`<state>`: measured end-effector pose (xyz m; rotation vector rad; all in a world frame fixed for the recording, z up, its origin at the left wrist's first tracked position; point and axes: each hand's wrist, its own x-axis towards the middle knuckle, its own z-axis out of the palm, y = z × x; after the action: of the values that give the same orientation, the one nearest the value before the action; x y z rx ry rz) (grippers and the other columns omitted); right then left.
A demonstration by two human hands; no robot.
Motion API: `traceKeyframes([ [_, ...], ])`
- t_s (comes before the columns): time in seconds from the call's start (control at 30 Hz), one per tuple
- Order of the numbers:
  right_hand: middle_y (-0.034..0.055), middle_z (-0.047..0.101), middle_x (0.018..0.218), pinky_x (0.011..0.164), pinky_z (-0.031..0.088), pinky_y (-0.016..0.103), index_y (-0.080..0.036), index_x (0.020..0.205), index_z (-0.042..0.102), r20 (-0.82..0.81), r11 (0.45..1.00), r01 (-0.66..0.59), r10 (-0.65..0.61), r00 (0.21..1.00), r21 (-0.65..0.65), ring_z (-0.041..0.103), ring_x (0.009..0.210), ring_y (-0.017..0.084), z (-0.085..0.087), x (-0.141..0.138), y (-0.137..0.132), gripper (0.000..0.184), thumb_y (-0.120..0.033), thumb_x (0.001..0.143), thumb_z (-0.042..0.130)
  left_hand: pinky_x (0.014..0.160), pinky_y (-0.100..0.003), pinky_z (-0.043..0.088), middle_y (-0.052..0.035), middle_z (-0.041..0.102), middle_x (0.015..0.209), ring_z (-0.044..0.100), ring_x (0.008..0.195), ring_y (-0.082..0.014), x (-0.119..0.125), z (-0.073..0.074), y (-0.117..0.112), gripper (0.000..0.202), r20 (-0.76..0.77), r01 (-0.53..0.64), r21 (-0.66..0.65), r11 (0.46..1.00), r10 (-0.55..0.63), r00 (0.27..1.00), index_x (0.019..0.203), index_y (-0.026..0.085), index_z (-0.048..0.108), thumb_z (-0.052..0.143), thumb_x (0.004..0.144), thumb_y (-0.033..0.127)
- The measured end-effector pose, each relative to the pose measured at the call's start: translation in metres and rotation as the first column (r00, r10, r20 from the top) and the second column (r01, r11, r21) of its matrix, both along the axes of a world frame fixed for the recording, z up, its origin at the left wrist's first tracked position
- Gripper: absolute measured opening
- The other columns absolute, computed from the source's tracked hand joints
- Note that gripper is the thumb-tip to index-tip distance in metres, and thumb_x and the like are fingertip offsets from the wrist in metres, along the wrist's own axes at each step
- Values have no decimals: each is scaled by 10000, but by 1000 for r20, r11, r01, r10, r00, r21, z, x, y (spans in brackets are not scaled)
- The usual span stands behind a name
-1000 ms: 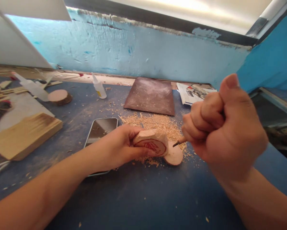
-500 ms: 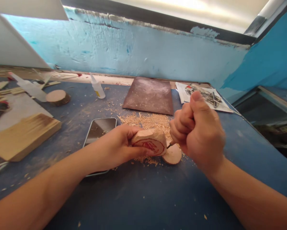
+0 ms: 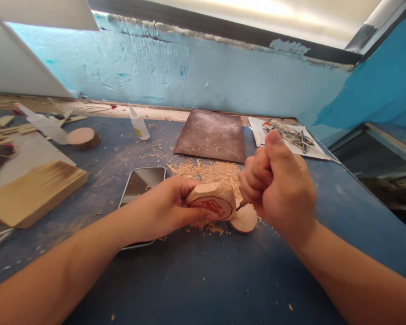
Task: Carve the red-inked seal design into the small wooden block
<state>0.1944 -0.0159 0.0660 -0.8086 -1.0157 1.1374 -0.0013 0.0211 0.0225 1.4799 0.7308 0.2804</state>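
My left hand [image 3: 169, 205] is closed around a round wood block [image 3: 214, 205], its thumb across the near face. That face carries a red drawn ring with red scribbled lines inside, and the block's upper edge looks cut into facets. My right hand [image 3: 279, 187] makes a fist around the handle of a carving tool [image 3: 242, 204]. Only a short bit of handle and a thin dark metal shaft show below the fist. The tool's tip meets the block's right edge. Beneath lies a pale wood disc [image 3: 245, 219], partly covered by the block.
Wood shavings [image 3: 211, 171] are heaped behind the block. A phone [image 3: 140, 180] lies under my left forearm. Farther back are a brown sheet [image 3: 211, 135], a glue bottle [image 3: 139, 124] and a log slice [image 3: 83, 137]. A plank [image 3: 36, 192] lies left; small tools [image 3: 294, 135] rest on paper at right.
Almost nothing differs. My right fist has shifted very slightly left, with the tool still against the block's right edge. My left hand and the block keep their place.
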Motion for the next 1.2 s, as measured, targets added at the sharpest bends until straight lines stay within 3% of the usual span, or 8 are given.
traceKeyframes([
  [0.27, -67, 200, 500, 339, 174, 231, -203, 526, 358, 17, 1000, -12, 12, 1000, -10, 196, 379, 69, -2, 0, 1, 601, -448, 1055, 505, 686, -229, 523, -17, 792, 898, 697, 784, -162, 1, 1, 0, 179, -28, -10, 4, 1000, 10, 1000, 987, 162, 753, 776, 883, 305],
  [0.53, -58, 152, 465, 318, 154, 250, -204, 493, 270, 16, 997, 78, -78, 997, 28, 158, 353, 72, 25, 8, -2, 612, -368, 1043, 482, 801, -267, 565, -51, 819, 1033, 734, 925, -198, 0, -1, 1, 219, -4, 9, -20, 1000, -9, 1000, 1072, 161, 756, 768, 902, 297],
  [0.67, -62, 153, 466, 315, 156, 241, -202, 496, 272, -17, 998, 61, -61, 998, 13, 151, 350, 73, 15, 5, -1, 620, -392, 1066, 426, 791, -260, 560, -38, 817, 1005, 725, 901, -186, 1, 0, 1, 212, -9, -3, -33, 999, 3, 1000, 1066, 164, 757, 776, 896, 288],
  [0.83, -72, 195, 493, 345, 175, 227, -202, 530, 350, -15, 1000, 21, -21, 1000, -8, 204, 374, 66, -2, 2, 2, 598, -470, 1008, 590, 751, -220, 522, -9, 804, 975, 698, 860, -150, 0, 2, 1, 174, 12, -4, -48, 999, 4, 1000, 1038, 179, 759, 776, 900, 284],
  [0.97, -68, 182, 490, 347, 169, 234, -202, 524, 320, -17, 1000, 6, -6, 1000, -2, 203, 367, 69, -3, 2, 2, 603, -441, 1035, 533, 706, -210, 499, -2, 781, 914, 670, 806, -139, 1, 3, 1, 163, -9, -4, -33, 999, 3, 1000, 1005, 169, 751, 777, 895, 286],
  [1.1, -67, 220, 498, 350, 174, 239, -202, 531, 374, 4, 999, -38, 38, 999, -26, 219, 383, 70, -4, 1, 0, 577, -433, 1017, 582, 702, -223, 499, 3, 766, 893, 660, 789, -144, 2, 4, 1, 169, -20, -14, -14, 1000, 14, 1000, 1005, 175, 748, 771, 898, 304],
  [1.2, -69, 185, 491, 348, 162, 246, -205, 516, 331, -35, 1000, 0, 0, 999, -3, 182, 379, 70, -3, 0, 1, 602, -435, 1027, 552, 715, -243, 506, -8, 773, 917, 673, 812, -163, 1, 3, 1, 187, -18, -4, -18, 1000, 3, 1000, 1004, 176, 745, 769, 900, 329],
])
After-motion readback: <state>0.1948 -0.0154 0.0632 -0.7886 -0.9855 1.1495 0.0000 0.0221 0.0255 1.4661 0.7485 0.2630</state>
